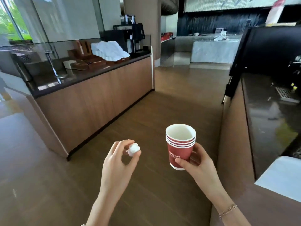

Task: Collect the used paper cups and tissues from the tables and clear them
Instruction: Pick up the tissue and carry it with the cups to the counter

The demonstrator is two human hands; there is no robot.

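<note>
Both hands are full: left hand (pixel 121 158) pinches a crumpled tissue (pixel 134 149), soft and weightless, at my fingertips; right hand (pixel 194 162) wraps low around the stacked paper cups (pixel 180 145). Light and crushable, I judge, so I squeeze gently.

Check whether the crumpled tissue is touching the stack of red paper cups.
Apart. The head view shows wooden floor between the crumpled tissue pinched in the left hand and the stack of red paper cups held by the right hand.
</note>
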